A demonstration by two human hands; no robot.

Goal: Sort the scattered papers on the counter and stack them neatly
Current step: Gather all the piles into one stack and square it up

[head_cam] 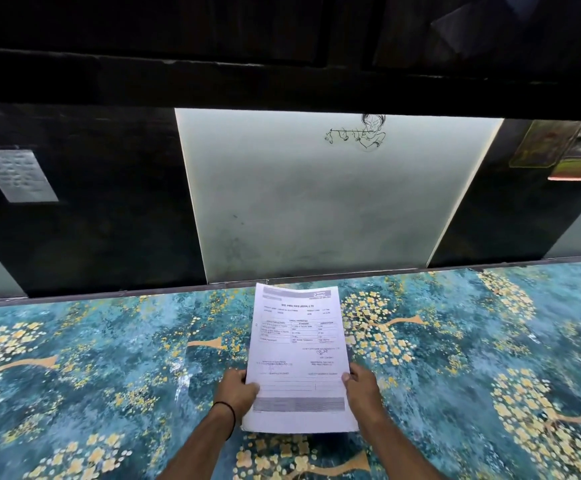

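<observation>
we hold a stack of papers (297,355) in both hands over the worktop (109,358), near its back edge and about in the middle of the view. we cannot tell whether the far end of the stack touches the worktop. the top sheet is a printed form with a table, some signatures and a grey band near its lower end; most of the print is too small to read. the lower edge shows several sheets lying together, nearly flush.

our left hand (235,389) grips the left edge in the lower half, thumb on top and the other fingers (240,375) curled under, clamped on the papers. our right hand (363,386) grips the right edge at about the same height in the same way. a thin black band (230,415) circles the left wrist.

the worktop has a blue-green pattern with yellow blossoms. behind it stands a pale lit panel (317,202) with a small line drawing (362,131) near its top, set between dark panels. a sheet of text (17,174) is stuck on the dark panel at the left, and coloured pictures (559,150) hang at the far right.
</observation>
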